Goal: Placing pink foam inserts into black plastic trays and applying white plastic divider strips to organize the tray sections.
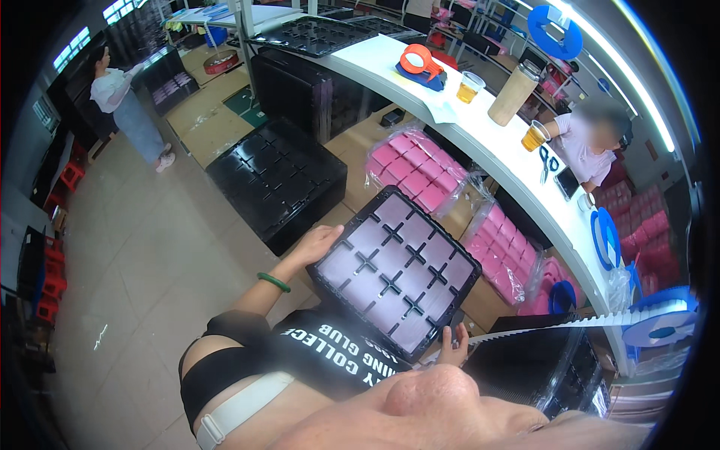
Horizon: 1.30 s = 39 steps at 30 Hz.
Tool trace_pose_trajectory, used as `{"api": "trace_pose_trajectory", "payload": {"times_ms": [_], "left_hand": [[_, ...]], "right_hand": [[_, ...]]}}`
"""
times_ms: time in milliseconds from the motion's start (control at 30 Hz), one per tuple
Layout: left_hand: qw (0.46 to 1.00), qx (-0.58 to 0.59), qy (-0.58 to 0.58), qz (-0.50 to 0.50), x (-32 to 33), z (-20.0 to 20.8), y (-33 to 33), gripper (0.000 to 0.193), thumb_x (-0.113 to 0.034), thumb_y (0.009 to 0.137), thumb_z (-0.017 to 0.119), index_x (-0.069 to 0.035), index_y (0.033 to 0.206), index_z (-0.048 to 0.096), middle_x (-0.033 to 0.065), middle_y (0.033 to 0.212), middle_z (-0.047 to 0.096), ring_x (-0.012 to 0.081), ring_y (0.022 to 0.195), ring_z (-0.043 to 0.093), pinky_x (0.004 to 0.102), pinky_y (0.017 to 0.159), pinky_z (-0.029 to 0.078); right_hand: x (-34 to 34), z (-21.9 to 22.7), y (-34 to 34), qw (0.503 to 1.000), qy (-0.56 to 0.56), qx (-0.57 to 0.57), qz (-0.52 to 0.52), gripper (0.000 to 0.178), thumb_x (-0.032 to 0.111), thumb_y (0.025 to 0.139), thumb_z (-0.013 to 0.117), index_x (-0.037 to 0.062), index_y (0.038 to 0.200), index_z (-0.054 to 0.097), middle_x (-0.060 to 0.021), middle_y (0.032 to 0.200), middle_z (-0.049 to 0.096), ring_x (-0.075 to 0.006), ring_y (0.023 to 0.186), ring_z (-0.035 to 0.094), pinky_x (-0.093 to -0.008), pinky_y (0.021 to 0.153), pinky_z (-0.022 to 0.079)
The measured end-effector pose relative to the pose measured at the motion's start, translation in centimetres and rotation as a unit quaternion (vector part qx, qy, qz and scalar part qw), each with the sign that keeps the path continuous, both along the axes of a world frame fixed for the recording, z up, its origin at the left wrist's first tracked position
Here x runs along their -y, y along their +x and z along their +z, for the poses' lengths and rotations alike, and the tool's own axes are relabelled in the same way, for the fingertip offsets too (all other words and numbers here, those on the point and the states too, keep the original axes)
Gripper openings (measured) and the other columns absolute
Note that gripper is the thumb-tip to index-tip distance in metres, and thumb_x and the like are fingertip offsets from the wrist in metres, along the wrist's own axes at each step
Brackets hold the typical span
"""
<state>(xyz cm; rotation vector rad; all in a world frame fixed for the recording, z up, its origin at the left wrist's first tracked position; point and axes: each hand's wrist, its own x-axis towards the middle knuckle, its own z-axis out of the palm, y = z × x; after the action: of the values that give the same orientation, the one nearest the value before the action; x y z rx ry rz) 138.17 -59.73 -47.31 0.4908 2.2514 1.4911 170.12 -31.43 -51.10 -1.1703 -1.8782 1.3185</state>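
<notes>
In front of my body I hold a black plastic tray tilted, with raised cross-shaped dividers. Flat lilac pieces fill its compartments. My left hand grips the tray's left edge, its thumb side against the rim; a green bangle circles that wrist. At the lower right edge, my right hand has its fingers against the rim, and the rest of it is partly hidden. Just beyond the tray lie pink blocks in clear plastic wrap, with a second wrapped pink pack to the right.
A stack of black trays stands left of the held tray. A long white table curves past, bearing an orange tape dispenser, cups, a flask, scissors and a phone. One person sits behind it; another stands far left. Blue reels hang at right.
</notes>
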Motion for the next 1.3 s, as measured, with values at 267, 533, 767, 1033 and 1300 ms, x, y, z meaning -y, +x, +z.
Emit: {"api": "trace_pose_trajectory", "payload": {"times_ms": [267,533,767,1033,1300], "left_hand": [[0.927,0.285,0.242,-0.011,-2.3,1.5,8.3,0.031,-0.022,0.104,0.051,0.0,0.121,0.065,0.0058,0.105,0.071,0.0108,0.09,0.067,0.0238,0.083,0.054],[0.936,0.113,0.332,-0.028,2.3,18.5,17.1,0.032,-0.016,0.098,0.061,0.001,0.124,0.063,0.0048,0.108,0.07,0.0085,0.089,0.067,0.0236,0.083,0.053],[0.939,-0.257,0.23,0.012,7.3,30.5,23.8,0.025,-0.01,0.097,0.063,0.002,0.118,0.067,0.0027,0.101,0.07,0.0073,0.085,0.066,0.0196,0.077,0.054],[0.822,-0.53,-0.191,0.079,1.0,10.7,15.1,0.014,-0.016,0.088,0.062,-0.005,0.088,0.071,0.0111,0.09,0.063,0.0341,0.082,0.065,0.0433,0.07,0.054],[0.86,-0.433,-0.261,0.065,0.5,-6.2,15.0,0.013,-0.017,0.09,0.063,-0.006,0.091,0.071,0.0099,0.09,0.064,0.0303,0.089,0.066,0.0439,0.075,0.054]], "right_hand": [[0.4,4.2,9.2,0.99,0.133,0.005,0.052,0.046,0.024,0.086,0.077,0.0045,0.126,0.063,-0.0112,0.118,0.066,-0.0241,0.114,0.056,-0.036,0.101,0.041],[0.2,4.4,16.6,0.983,0.149,0.01,0.108,0.044,0.022,0.086,0.077,0.004,0.124,0.064,-0.0104,0.112,0.068,-0.0248,0.11,0.058,-0.0365,0.1,0.042],[-0.6,2.0,21.5,0.988,0.112,0.047,0.094,0.04,0.022,0.087,0.076,0.0046,0.122,0.065,-0.009,0.109,0.07,-0.022,0.106,0.061,-0.0354,0.098,0.043],[-0.6,4.8,19.8,0.982,0.138,0.03,0.128,0.037,0.021,0.089,0.074,0.0044,0.121,0.067,-0.0112,0.109,0.069,-0.024,0.107,0.06,-0.0355,0.098,0.044],[-0.3,6.0,23.6,0.977,0.166,0.062,0.114,0.034,0.02,0.09,0.072,0.0046,0.12,0.067,-0.0115,0.11,0.068,-0.0235,0.106,0.06,-0.0343,0.093,0.047]]}}
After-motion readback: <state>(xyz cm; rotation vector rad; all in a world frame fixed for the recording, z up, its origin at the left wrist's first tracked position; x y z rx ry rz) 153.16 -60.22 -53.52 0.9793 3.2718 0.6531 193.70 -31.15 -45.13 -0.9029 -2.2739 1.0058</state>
